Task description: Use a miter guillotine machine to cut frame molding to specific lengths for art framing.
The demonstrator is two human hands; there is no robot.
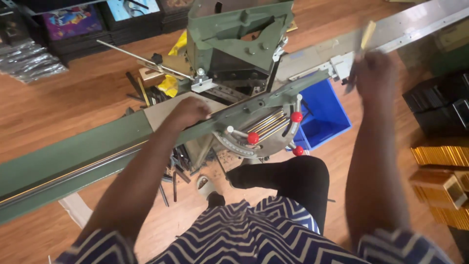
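My left hand [191,111] rests fingers down on the green rail [68,159] of a green frame-cutting machine [239,39], pressing a strip of moulding that lies along it. My right hand [375,73] is raised at the right end of the rail, blurred by motion, and closed around a short pale strip of moulding [367,35] that sticks up from it. Red knobs [253,138] stand on the curved angle gauge below the cutter head. One raised knee in dark trousers [288,178] is under the gauge.
A blue plastic bin [325,115] sits on the wooden floor under the right rail. Dark moulding offcuts [173,178] litter the floor below the machine. Stacks of gold frames [442,156] lie at the right; framed pictures [73,22] lean at the top left.
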